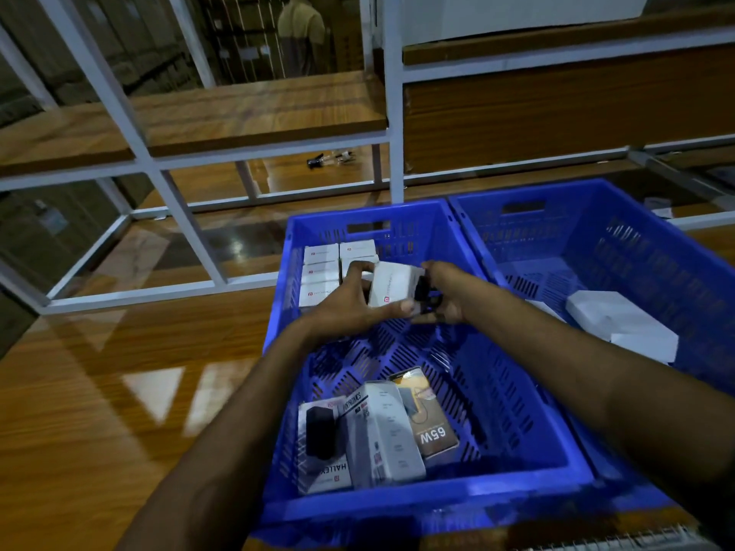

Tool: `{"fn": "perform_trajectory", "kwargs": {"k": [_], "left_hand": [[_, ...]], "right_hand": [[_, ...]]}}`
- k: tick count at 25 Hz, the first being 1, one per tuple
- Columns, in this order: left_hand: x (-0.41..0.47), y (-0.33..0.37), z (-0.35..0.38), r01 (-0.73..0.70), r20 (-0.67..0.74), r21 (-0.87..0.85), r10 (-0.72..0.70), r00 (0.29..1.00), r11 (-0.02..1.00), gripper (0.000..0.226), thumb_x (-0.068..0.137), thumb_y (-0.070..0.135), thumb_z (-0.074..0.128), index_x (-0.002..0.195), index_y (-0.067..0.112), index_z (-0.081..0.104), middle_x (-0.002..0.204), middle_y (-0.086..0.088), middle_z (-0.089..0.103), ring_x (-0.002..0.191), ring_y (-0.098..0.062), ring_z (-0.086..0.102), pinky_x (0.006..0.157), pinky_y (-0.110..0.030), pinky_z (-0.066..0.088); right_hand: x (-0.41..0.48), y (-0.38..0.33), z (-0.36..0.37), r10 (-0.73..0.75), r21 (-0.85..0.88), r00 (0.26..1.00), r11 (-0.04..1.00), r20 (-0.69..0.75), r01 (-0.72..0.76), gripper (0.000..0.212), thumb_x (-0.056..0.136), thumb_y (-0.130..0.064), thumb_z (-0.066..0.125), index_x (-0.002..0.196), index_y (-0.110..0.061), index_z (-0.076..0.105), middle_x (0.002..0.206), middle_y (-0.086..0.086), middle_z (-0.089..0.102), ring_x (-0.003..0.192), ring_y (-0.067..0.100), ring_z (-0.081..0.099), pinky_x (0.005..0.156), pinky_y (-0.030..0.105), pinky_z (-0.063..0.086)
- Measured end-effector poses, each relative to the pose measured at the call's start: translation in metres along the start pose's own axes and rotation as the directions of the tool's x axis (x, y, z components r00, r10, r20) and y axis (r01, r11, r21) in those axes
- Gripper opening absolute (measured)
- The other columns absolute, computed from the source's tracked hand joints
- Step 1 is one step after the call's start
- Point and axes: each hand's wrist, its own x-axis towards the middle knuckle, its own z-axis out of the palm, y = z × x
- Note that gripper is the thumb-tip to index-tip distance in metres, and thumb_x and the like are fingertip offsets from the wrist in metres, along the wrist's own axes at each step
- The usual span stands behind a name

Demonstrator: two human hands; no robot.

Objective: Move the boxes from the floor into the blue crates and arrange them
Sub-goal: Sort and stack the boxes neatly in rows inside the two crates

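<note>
We hold a small white rectangular cardboard box with a red logo (391,286) between both hands, above the far end of the nearer blue perforated plastic crate (397,507). Our left hand (350,302) wraps its near edge with the thumb underneath, and our right hand (445,300) closes on its dark end, so both are gripping it. We judge that it is held level and turned this way so that it can slot in beside the neat row of matching white boxes (332,264) packed against the crate's far left corner. The box looks clean and square-edged, slightly blurred. At the crate's near end lie loose printed retail cartons (378,431), unsorted, one marked 65W. The second blue crate (656,248) stands just beside on our right, with plain white boxes (620,324) in it. Both crates rest on a glossy wooden floor (119,391).
</note>
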Motion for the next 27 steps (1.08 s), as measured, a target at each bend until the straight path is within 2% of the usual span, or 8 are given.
{"fn": "perform_trajectory", "kwargs": {"k": [5,7,10,12,15,18,21,27], "left_hand": [[0.011,-0.002,-0.008,-0.042,-0.355,0.049,0.057,0.933,0.998,0.06,0.086,0.036,0.078,0.129,0.023,0.038,0.106,0.003,0.06,0.091,-0.017,0.068,0.076,-0.036,0.061],[0.015,-0.007,-0.015,-0.071,-0.442,-0.055,0.039,0.896,0.996,0.05,0.087,0.043,0.075,0.121,0.022,0.046,0.104,-0.003,0.066,0.08,-0.009,0.068,0.068,-0.03,0.058],[0.012,-0.012,-0.019,-0.114,-0.403,-0.073,0.075,0.912,0.991,0.041,0.087,0.05,0.074,0.113,0.022,0.06,0.097,-0.008,0.068,0.065,-0.002,0.061,0.062,-0.026,0.052],[0.01,-0.015,-0.022,-0.103,-0.351,-0.054,0.078,0.933,0.993,0.041,0.085,0.05,0.076,0.114,0.025,0.064,0.104,-0.01,0.068,0.072,-0.008,0.063,0.064,-0.031,0.053],[0.011,-0.023,-0.028,-0.053,-0.265,-0.009,0.049,0.963,0.999,0.059,0.07,0.068,0.08,0.116,0.036,0.058,0.113,-0.008,0.066,0.089,-0.023,0.069,0.074,-0.041,0.057],[0.016,-0.035,-0.03,-0.005,-0.202,0.052,0.016,0.979,0.999,0.066,0.062,0.068,0.084,0.113,0.04,0.053,0.114,-0.007,0.067,0.091,-0.023,0.069,0.079,-0.043,0.058],[0.016,-0.035,-0.028,-0.009,-0.17,0.225,0.048,0.984,0.974,0.063,0.071,0.032,0.091,0.123,0.025,0.056,0.114,-0.004,0.068,0.082,-0.013,0.064,0.077,-0.031,0.055],[0.023,-0.04,-0.032,0.041,-0.205,0.315,0.025,0.978,0.948,0.068,0.067,0.016,0.092,0.125,0.021,0.057,0.11,-0.001,0.069,0.091,-0.024,0.072,0.076,-0.041,0.06]], "right_hand": [[-0.003,0.0,-0.002,0.008,-0.159,0.999,0.987,0.052,0.0,0.03,0.101,-0.043,0.045,0.095,-0.018,0.06,0.104,0.006,0.056,0.091,0.025,0.053,0.092,0.053,0.046],[-0.007,-0.003,0.002,-0.132,-0.197,0.99,0.971,0.039,0.138,0.018,0.095,-0.031,0.053,0.087,-0.016,0.06,0.096,0.007,0.059,0.081,0.023,0.052,0.082,0.041,0.045],[-0.006,-0.007,0.006,-0.467,-0.199,0.879,0.856,0.096,0.477,0.039,0.077,-0.008,0.051,0.114,-0.01,0.062,0.112,0.016,0.068,0.087,0.026,0.062,0.069,0.034,0.046],[-0.012,-0.006,0.005,-0.564,-0.149,0.786,0.78,0.252,0.607,0.061,0.084,0.009,0.049,0.137,-0.021,0.047,0.129,0.011,0.061,0.086,0.018,0.061,0.065,0.029,0.05],[-0.013,0.002,0.0,-0.592,-0.374,0.677,0.566,0.436,0.735,0.087,0.087,0.003,0.07,0.151,-0.038,0.03,0.14,-0.002,0.046,0.105,0.002,0.056,0.071,0.022,0.054],[0.001,0.011,-0.003,-0.596,-0.566,0.668,0.391,0.446,0.726,0.082,0.078,-0.023,0.088,0.149,-0.029,0.045,0.147,-0.004,0.049,0.127,0.012,0.052,0.09,0.024,0.048],[0.011,0.013,-0.005,-0.614,-0.699,0.663,0.239,0.428,0.674,0.084,0.072,-0.036,0.091,0.145,-0.027,0.052,0.146,-0.004,0.053,0.13,0.017,0.052,0.096,0.026,0.044],[0.017,0.009,0.01,-0.612,-0.794,0.665,0.095,0.429,0.6,0.084,0.068,-0.029,0.092,0.142,-0.022,0.052,0.139,0.004,0.056,0.12,0.025,0.057,0.096,0.04,0.051]]}}
